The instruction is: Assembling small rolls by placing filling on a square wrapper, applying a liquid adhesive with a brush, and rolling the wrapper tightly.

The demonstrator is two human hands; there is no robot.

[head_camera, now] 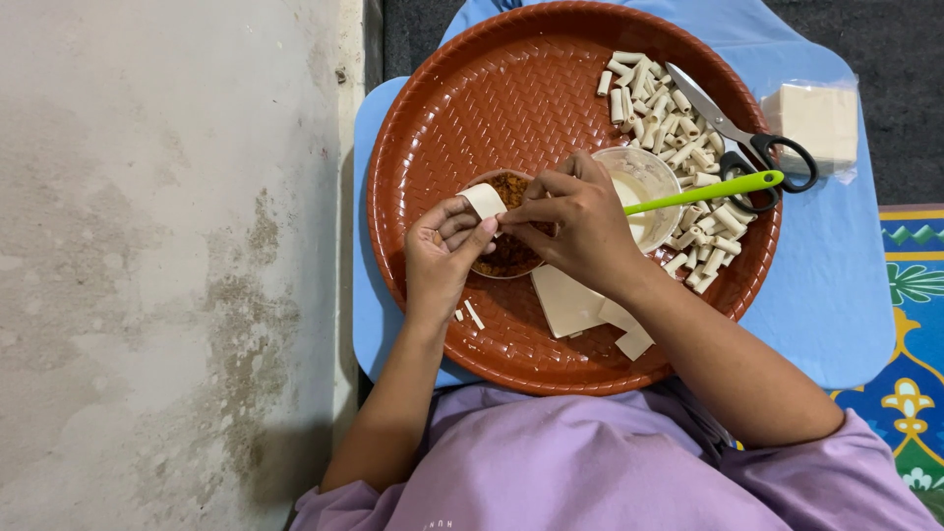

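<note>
As both hands' fingers [482, 228] pinch wrapper [484, 200], curled

One round brown tray [442, 118], two small bowls — one of brown filling [506, 258], one clear [644, 177] — one pair of scissors [747, 147], dozens of rolled pastry pieces [678, 128].

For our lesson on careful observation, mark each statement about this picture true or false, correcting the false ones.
1. Both hands (left hand, right hand) pinch a small pale wrapper strip. True.
2. The scissors lie on the concrete floor. False: they rest on the round brown woven-pattern plastic tray's rim.
3. A green-handled utensil sits in the clear cup. True.
4. The finished rolls are piled at the tray's left. False: upper right.
</note>
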